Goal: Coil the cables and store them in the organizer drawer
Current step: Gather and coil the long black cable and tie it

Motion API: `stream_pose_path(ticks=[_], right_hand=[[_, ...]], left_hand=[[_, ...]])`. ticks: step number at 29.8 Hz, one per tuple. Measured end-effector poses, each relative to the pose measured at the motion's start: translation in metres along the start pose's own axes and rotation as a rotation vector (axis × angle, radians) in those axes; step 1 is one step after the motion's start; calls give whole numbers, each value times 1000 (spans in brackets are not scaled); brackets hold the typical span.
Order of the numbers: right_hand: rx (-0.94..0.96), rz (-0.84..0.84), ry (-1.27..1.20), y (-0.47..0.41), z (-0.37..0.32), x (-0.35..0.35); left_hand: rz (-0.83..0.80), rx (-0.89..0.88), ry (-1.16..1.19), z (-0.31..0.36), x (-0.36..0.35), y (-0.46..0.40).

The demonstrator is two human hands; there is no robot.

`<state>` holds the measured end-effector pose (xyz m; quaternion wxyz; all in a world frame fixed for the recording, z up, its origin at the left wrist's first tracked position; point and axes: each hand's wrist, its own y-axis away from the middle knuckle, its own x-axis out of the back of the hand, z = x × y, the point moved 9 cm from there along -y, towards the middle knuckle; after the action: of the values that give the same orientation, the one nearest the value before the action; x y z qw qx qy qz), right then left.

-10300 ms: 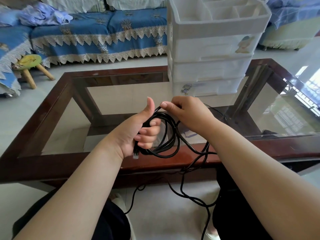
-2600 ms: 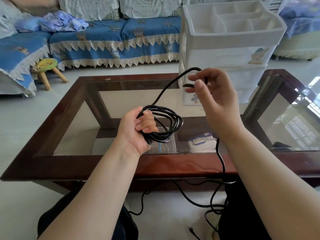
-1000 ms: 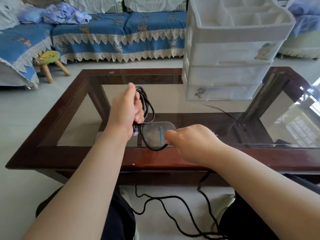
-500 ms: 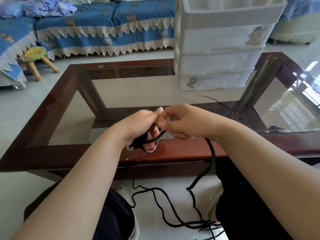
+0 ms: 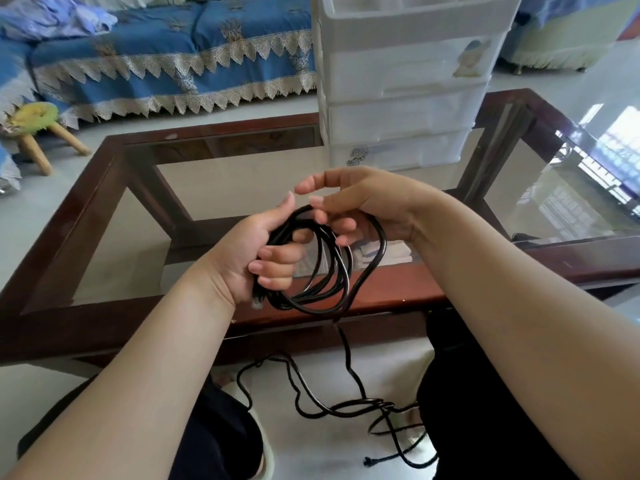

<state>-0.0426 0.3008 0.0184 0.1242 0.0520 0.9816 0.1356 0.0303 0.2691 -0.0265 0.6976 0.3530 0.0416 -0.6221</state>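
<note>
Black cable (image 5: 332,271) trails in loose bends over the pale floor (image 5: 329,452) between the person's dark-clothed knees, its free end lying near the right knee. From there one strand rises past the near wooden rim of the glass-topped table (image 5: 398,289) into a coil of several loops held above that rim. The left hand (image 5: 256,251) grips the left side of the coil, fingers curled round the bundled strands, thumb up, a clear plug end poking out below the palm. The right hand (image 5: 360,206) is close beside it at the top of the coil, fingers curled, the outermost loop running under its fingers; whether it truly pinches the strand I cannot tell. Farther back on the tabletop stands the white plastic organizer (image 5: 408,77), three drawers, all closed, with an open tray on top. Beyond the table are a small green-topped stool (image 5: 34,119) at left and a blue sofa cover (image 5: 173,53) with lace trim
</note>
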Motion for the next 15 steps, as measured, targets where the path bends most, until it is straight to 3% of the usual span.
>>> stream_pose_path(ticks=[2,5,10,15], right_hand=[[-8,71,141,3,0,11],[76,284,553,10,-12,30],[459,627,1086,28,-43,28],[772,722,1313,49,-48,1]], left_hand=[[-46,-28,-21,-1,-6,-1],[-71,-82,-144,-1,-11,1],[34,-136,-392,7,-5,5],[-28,-117,-561,4,-17,10]])
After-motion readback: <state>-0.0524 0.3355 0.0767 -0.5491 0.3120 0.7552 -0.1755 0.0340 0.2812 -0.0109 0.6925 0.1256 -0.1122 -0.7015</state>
